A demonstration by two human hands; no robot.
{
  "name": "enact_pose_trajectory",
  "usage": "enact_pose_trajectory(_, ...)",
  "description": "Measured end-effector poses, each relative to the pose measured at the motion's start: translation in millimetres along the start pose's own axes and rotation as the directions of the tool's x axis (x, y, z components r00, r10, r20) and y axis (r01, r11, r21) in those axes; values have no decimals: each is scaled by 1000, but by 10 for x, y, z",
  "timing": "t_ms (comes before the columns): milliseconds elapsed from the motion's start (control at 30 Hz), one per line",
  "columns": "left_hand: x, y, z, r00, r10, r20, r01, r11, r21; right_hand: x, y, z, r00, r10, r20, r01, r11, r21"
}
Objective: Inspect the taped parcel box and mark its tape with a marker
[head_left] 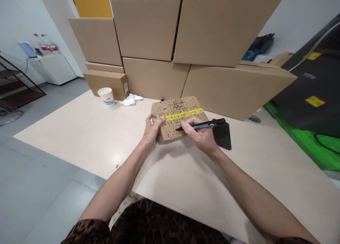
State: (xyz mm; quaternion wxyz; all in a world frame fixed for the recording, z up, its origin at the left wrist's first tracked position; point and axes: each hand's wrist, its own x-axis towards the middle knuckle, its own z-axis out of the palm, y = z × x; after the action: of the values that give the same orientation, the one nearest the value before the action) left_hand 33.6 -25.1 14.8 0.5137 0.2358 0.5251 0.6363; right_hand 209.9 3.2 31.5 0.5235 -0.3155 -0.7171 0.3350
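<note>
A small cardboard box (170,131) is tilted up above the table, its face covered with black dots and short strokes. Yellow tape (184,114) with red print runs across that face, and a printed or drawn frame with marks shows near its top edge. My left hand (153,129) grips the box by its left end, thumb on the face. In my right hand (200,136) is a black marker (204,125), its tip at the lower middle of the box face. Whether the tip touches the cardboard I cannot tell. A dark phone (223,136) lies just right of my right hand.
Large cardboard boxes (148,28) are stacked along the table's back. A paper cup (106,96), a crumpled tissue (131,99) and a narrow carton (106,83) stand at the back left. A black case (313,77) is at the right, beyond the table (79,130).
</note>
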Motion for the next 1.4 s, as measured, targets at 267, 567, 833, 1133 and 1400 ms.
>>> enact_pose_trajectory(267, -31, 27, 7, 1000, -23, 12, 23, 1000, 2, -35, 147, -155, 982, 155, -108, -129, 969, 211)
enact_pose_trajectory(567, -12, 9, -3, 1000, -1, 14, 1, 1000, -3, -25, 12, -200, 997, 33, 70, -26, 996, -89)
enact_pose_trajectory(833, -38, 47, 15, 1000, -19, 5, 19, 1000, -5, -18, 96, -145, 996, -2, -86, -3, 999, -51)
enact_pose_trajectory(1133, -41, 53, 23, 1000, -27, -8, 27, 1000, -8, 24, 21, -116, 994, 42, -97, -41, 999, 18)
enact_pose_trajectory(1400, -13, 18, 2, 1000, -8, 2, 8, 1000, -17, 49, 20, -114, 997, 76, -14, -76, 997, 21)
